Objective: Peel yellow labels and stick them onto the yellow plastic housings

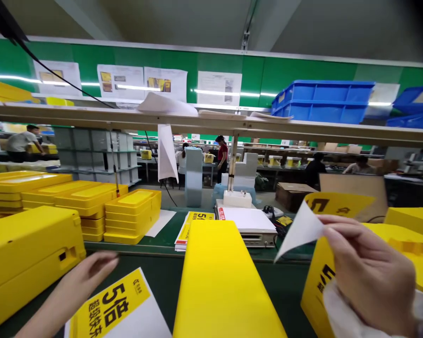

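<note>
My right hand (366,277) pinches a yellow printed sheet (338,204) with a "5" on it, and a white backing corner (299,232) is curling away from it. Below this hand, a yellow plastic case (409,253) lies partly hidden. My left hand (91,270) is open, with its fingers just above a stack of yellow-and-white printed sheets (116,310). Between my hands lies a long yellow case (222,281) on the green workbench (155,277). A large yellow case (24,249) stands to the left of my left hand.
Stacked yellow cases (132,216) stand on the far left of the bench, beside a pile of printed sheets (193,230) and a white machine (246,230). Blue bins (320,101) sit on the shelf (232,124) overhead. Several people work in the background.
</note>
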The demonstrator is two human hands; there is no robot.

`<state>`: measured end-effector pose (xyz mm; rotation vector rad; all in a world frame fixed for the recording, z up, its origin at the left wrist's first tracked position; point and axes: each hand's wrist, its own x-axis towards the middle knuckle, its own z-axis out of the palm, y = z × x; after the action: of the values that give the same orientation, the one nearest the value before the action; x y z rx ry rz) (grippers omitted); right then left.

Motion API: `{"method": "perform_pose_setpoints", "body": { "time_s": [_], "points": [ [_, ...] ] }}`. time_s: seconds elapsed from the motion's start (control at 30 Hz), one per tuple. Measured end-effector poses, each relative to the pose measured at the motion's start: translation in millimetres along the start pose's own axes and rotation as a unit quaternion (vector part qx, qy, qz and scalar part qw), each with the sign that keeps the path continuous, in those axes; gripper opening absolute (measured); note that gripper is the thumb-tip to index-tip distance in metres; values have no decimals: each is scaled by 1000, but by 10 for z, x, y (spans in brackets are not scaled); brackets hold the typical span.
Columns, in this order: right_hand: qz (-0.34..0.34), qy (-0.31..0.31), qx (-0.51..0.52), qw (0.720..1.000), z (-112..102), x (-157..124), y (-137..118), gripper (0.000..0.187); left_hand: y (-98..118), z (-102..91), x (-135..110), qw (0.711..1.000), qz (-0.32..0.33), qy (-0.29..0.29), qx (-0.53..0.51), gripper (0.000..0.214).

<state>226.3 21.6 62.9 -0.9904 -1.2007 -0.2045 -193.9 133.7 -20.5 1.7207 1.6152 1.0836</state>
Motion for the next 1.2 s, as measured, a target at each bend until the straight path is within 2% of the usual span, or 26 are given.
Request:
{"method": "perform_pose_setpoints", "body": {
  "time_s": [0.07, 0.13, 0.17, 0.23, 0.3, 0.37, 0.43, 0.5, 0.53, 0.6, 0.67, 0.77, 0.93, 1.07, 1.2],
  "points": [
    [-198, -65, -89, 974, 215, -20, -194, 6, 924, 185, -98, 990, 90, -86, -64, 36],
    [-329, -134, -90, 931, 453, -58, -356, 11, 1589, 472, -201, 952, 177, -156, -197, 39],
    [-365, -163, -76, 913, 557, -81, -409, 13, 1793, 627, -240, 933, 190, -178, -247, 38],
    [-397, -204, -50, 893, 697, -126, -436, 15, 1972, 904, -277, 907, 197, -190, -321, 29],
    [-399, -229, -41, 887, 721, -165, -357, 16, 1953, 1091, -261, 899, 186, -162, -362, 23],
    [-348, -195, -60, 915, 650, -203, -191, 16, 1870, 1176, -218, 893, 152, -134, -402, 22],
    [-221, -103, -85, 966, 546, -243, 15, 15, 1804, 1183, -183, 875, 97, -129, -456, 23],
    [-20, -49, -56, 997, 470, -280, 198, 20, 1774, 1154, -172, 853, 46, -133, -503, 26],
    [84, -59, -5, 995, 453, -294, 264, 25, 1765, 1139, -174, 846, 32, -134, -515, 28],
    [248, -119, 126, 953, 456, -309, 333, 33, 1744, 1125, -182, 844, 19, -131, -519, 29],
    [328, -148, 223, 906, 485, -311, 333, 32, 1702, 1133, -184, 847, 17, -123, -516, 29],
    [368, -146, 270, 878, 527, -307, 295, 31, 1606, 1164, -174, 856, 9, -113, -505, 31],
    [389, -149, 281, 865, 563, -323, 306, 28, 1452, 1191, -139, 883, 24, -117, -453, 30],
    [362, -160, 282, 874, 584, -350, 340, 26, 1326, 1200, -50, 920, 115, -47, -372, 33],
    [338, -183, 238, 892, 599, -390, 391, 25, 1177, 1218, 71, 947, 135, -8, -292, 36]
  ]
}}
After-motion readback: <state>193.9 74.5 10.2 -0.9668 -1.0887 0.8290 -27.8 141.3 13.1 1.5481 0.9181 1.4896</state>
